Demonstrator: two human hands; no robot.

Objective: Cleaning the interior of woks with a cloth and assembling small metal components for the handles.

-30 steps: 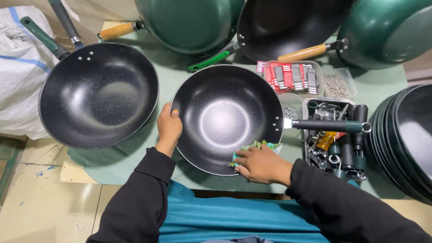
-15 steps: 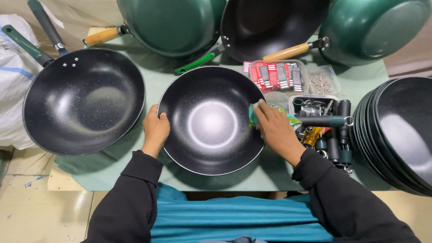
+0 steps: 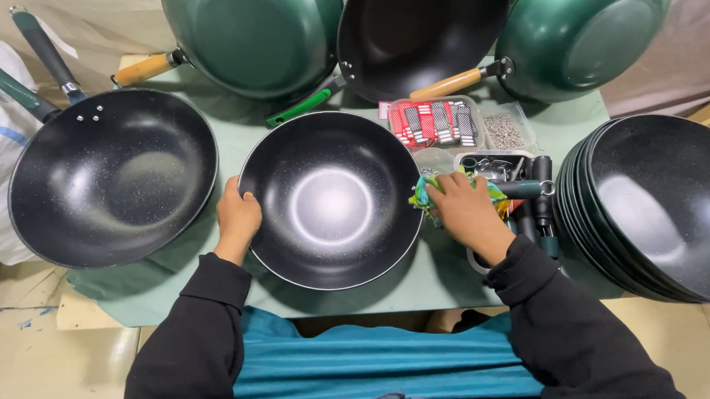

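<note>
Left hand [image 3: 236, 217] grips the left rim of the black wok [image 3: 331, 199], centre of the green surface [image 3: 239, 140]. Right hand [image 3: 466, 213] presses a bunched cloth [image 3: 423, 195] at the right rim. Risk: wok is round-bottomed, may rock; sleeve could knock the parts tray [image 3: 521, 167] just beside.

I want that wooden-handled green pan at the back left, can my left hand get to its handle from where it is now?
Probably yes: the left hand only grips the middle wok's rim, and bare table lies toward the wooden handle.
</note>
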